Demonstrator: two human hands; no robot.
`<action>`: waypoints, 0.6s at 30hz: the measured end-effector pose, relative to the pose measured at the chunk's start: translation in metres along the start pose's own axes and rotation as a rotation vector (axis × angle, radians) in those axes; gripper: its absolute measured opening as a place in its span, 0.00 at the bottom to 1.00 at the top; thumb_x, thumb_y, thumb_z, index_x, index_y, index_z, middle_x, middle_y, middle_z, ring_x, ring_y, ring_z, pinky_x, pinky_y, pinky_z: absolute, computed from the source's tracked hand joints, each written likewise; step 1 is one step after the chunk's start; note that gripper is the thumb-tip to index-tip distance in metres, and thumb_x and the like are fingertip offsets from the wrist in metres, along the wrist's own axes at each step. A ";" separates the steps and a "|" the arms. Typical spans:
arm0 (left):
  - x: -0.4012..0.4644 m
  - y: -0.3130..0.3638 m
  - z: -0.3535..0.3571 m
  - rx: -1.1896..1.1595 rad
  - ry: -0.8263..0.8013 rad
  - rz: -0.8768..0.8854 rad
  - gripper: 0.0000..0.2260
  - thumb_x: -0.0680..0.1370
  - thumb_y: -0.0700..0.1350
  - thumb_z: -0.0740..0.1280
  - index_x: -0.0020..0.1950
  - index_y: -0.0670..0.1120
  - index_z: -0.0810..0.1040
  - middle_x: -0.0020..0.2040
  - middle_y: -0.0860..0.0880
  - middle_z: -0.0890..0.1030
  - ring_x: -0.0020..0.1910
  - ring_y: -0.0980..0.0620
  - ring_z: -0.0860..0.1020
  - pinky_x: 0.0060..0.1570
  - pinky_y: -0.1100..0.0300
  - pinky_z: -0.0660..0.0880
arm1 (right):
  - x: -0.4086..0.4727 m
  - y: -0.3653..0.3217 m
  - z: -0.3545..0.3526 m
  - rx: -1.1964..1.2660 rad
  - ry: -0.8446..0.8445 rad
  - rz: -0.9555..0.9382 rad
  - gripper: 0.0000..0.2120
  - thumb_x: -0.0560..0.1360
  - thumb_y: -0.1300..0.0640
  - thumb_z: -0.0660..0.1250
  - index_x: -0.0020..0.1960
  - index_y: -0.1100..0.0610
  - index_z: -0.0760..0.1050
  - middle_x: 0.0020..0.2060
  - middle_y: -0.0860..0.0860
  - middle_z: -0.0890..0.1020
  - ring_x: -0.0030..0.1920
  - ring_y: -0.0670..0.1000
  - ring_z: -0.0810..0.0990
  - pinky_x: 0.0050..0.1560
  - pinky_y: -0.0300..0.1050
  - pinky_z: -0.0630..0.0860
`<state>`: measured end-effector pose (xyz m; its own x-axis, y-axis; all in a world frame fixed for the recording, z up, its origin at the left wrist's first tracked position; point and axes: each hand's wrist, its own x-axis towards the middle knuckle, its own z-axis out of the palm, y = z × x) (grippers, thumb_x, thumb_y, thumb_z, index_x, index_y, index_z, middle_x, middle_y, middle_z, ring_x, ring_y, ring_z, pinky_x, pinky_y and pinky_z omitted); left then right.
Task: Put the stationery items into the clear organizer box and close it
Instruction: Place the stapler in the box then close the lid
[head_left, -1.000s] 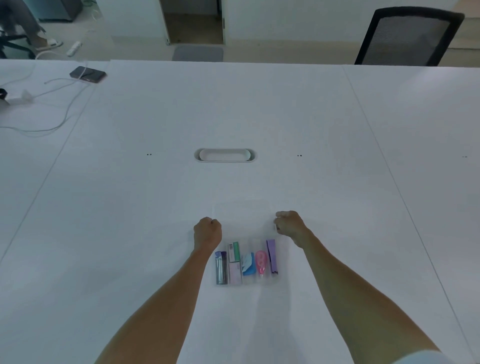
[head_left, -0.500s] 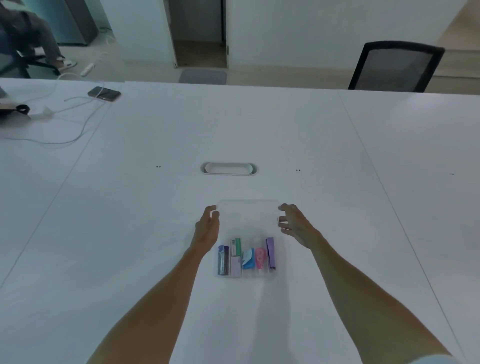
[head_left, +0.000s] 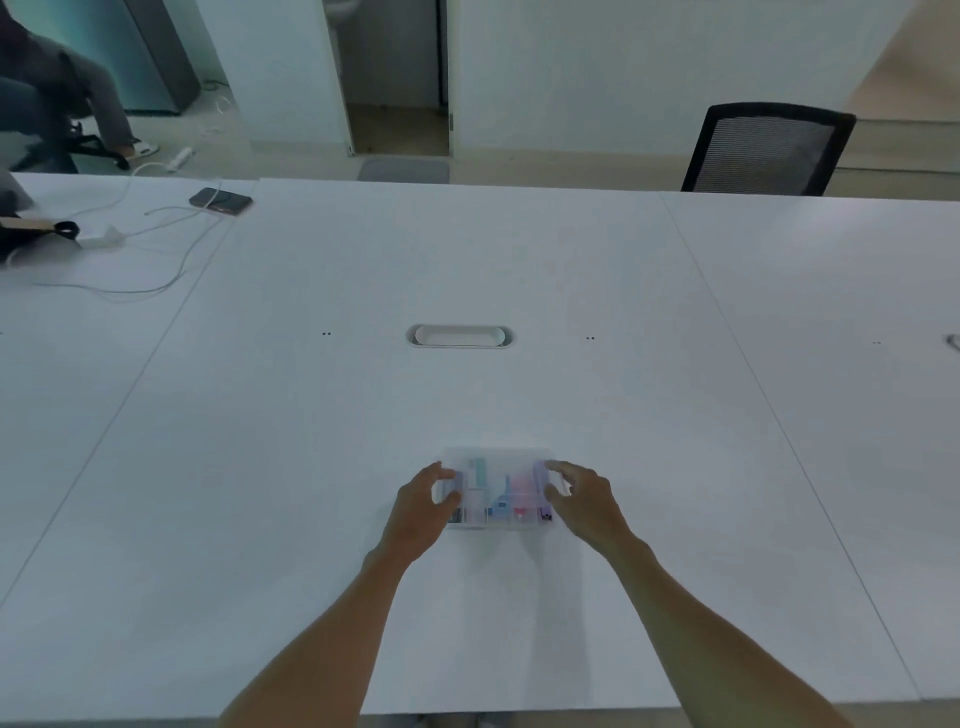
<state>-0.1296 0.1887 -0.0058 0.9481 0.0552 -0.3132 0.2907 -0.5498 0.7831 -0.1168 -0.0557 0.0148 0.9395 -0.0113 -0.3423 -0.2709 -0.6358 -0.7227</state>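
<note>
The clear organizer box (head_left: 497, 460) lies flat on the white table (head_left: 675, 467), near its front edge. Its frosted lid lies down over the compartments. Several stationery items show blurred through it: a green-and-white piece (head_left: 478, 470), a blue one (head_left: 500, 506), a pink one (head_left: 521, 499) and a purple one (head_left: 540, 475). My left hand (head_left: 421, 512) grips the box's left edge, thumb on top of the lid. My right hand (head_left: 584, 501) holds the right edge, its fingers curled over the lid's corner.
A white oval cable port (head_left: 460, 336) sits in the table's middle, beyond the box. A phone (head_left: 221, 200) and loose white cables (head_left: 156, 244) lie at the far left. A black mesh chair (head_left: 766, 148) stands behind the far edge, and a seated person (head_left: 52, 104) is at the back left.
The lid, lying open behind the box a second ago, has swung forward over the items. Both hands came back toward me with it and now grip the box's sides.
</note>
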 end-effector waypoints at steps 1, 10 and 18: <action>-0.003 -0.003 0.005 0.028 -0.006 0.004 0.17 0.79 0.47 0.67 0.67 0.48 0.75 0.73 0.50 0.72 0.72 0.50 0.69 0.70 0.59 0.66 | -0.004 0.003 0.004 -0.032 -0.016 -0.007 0.21 0.78 0.56 0.64 0.71 0.51 0.72 0.71 0.50 0.72 0.71 0.51 0.71 0.64 0.36 0.66; -0.007 -0.019 0.026 0.314 -0.020 0.103 0.23 0.82 0.44 0.60 0.77 0.46 0.62 0.80 0.51 0.58 0.78 0.52 0.59 0.75 0.59 0.58 | -0.012 0.036 0.050 -0.578 -0.095 -0.188 0.27 0.84 0.56 0.47 0.79 0.63 0.42 0.79 0.59 0.46 0.80 0.57 0.45 0.78 0.49 0.46; -0.005 -0.038 0.039 0.286 0.011 0.167 0.25 0.82 0.43 0.58 0.79 0.49 0.57 0.80 0.54 0.55 0.79 0.55 0.54 0.74 0.61 0.59 | -0.012 0.054 0.068 -0.677 -0.022 -0.214 0.33 0.79 0.61 0.55 0.78 0.66 0.41 0.79 0.62 0.45 0.79 0.61 0.43 0.76 0.53 0.42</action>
<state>-0.1506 0.1766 -0.0545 0.9813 -0.0475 -0.1864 0.0846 -0.7638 0.6399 -0.1565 -0.0374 -0.0609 0.9513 0.1783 -0.2514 0.1154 -0.9624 -0.2458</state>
